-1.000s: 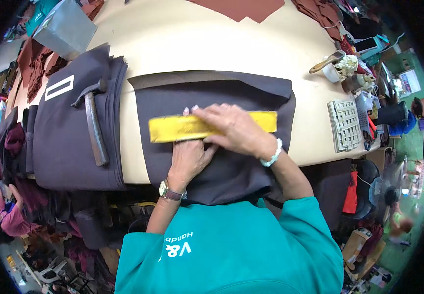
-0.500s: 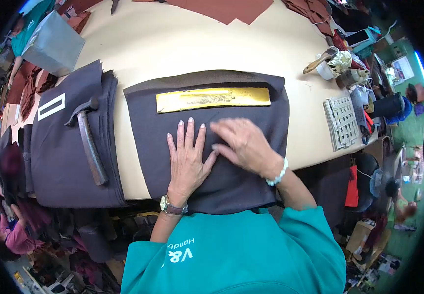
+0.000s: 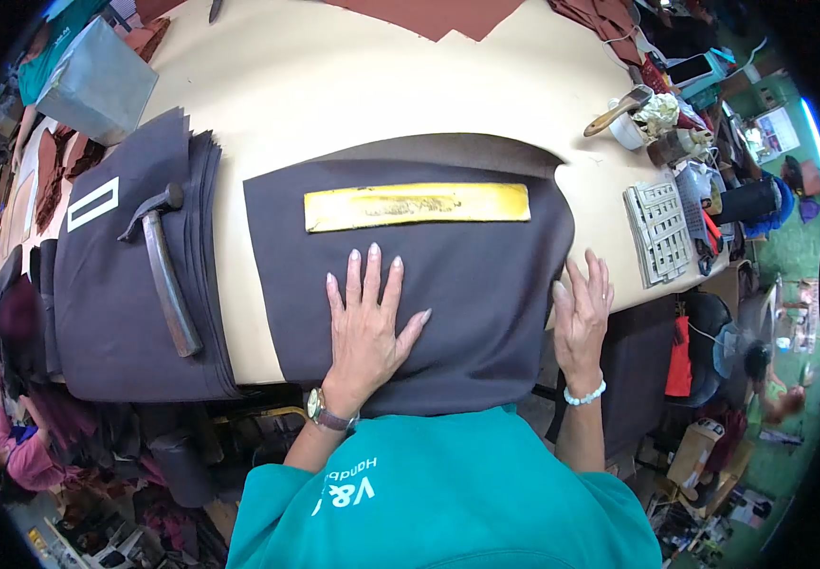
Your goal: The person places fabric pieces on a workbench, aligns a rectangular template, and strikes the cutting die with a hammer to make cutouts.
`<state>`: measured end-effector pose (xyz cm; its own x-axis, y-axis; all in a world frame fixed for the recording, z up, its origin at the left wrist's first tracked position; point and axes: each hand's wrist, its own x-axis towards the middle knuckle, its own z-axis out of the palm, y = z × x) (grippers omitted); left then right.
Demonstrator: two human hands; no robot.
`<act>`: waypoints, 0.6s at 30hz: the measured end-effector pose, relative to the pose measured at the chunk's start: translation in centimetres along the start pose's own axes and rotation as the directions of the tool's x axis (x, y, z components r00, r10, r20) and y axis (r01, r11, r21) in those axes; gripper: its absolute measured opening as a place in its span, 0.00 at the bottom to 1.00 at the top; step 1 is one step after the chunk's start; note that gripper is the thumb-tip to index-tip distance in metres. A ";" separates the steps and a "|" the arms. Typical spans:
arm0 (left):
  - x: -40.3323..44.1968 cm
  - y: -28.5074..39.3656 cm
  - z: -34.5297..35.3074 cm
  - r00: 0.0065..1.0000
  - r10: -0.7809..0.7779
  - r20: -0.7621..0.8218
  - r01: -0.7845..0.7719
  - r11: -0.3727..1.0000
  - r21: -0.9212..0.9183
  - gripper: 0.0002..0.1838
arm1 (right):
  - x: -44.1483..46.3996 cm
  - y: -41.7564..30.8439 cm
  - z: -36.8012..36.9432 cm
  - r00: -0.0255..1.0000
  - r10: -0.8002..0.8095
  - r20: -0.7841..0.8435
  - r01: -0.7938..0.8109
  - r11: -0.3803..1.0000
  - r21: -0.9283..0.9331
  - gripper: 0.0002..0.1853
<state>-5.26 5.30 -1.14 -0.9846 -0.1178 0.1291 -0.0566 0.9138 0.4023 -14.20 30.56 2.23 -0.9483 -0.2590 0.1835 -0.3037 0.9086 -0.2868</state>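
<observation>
My left hand [image 3: 364,327] lies flat on a dark brown fabric piece [image 3: 287,275], its fingers spread below a yellow bar [image 3: 419,207] with a worn, dark-smudged middle. The bar rests across the upper part of the fabric. My right hand [image 3: 581,318] is at the fabric's right edge, fingers stretched out and the thumb close to the edge; whether it touches the cloth is unclear. The fabric's far edge bulges up from the table, and its near end hangs against my body.
On the left, a hammer [image 3: 165,270] and a white rectangular frame [image 3: 93,206] lie on a stack of dark fabric [image 3: 126,313]. A metal block [image 3: 97,81] stands behind. At right are a brush [image 3: 619,111] and a white lattice rack [image 3: 658,234]. Reddish-brown pieces [image 3: 438,14] lie at the far side.
My right hand has moved from the middle of the fabric to its right edge. The fabric's far and right edges now bulge more, and the yellow bar sits slightly nearer me.
</observation>
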 end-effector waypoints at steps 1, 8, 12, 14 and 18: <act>-0.5 0.2 0.0 1.000 0.006 0.012 -0.006 1.000 -0.006 0.36 | 1.0 -1.1 -0.3 0.999 -0.019 -0.034 0.019 1.000 0.008 0.30; -1.8 0.5 -0.1 1.000 -0.009 -0.004 0.009 1.000 0.002 0.36 | 4.4 -1.2 1.7 0.979 0.191 0.069 -0.201 0.860 0.470 0.41; -1.5 0.8 -0.4 1.000 -0.004 0.007 0.004 0.999 0.042 0.36 | 1.8 -5.0 -0.4 0.943 0.222 0.247 -0.318 0.816 0.483 0.40; -1.5 0.7 -0.2 1.000 0.002 0.008 -0.002 0.999 0.047 0.36 | -0.3 -4.1 1.6 0.997 0.032 0.066 -0.068 0.732 0.677 0.38; -1.4 1.0 -0.2 1.000 -0.008 0.014 0.007 0.997 0.077 0.36 | -3.4 -4.0 0.6 0.951 0.249 0.184 -0.267 0.355 0.896 0.28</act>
<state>-3.91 6.26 -0.73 -0.9864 -0.1193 0.1133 -0.0756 0.9401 0.3325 -9.78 27.61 2.15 -0.9943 -0.0800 -0.0703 0.0624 0.0976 -0.9933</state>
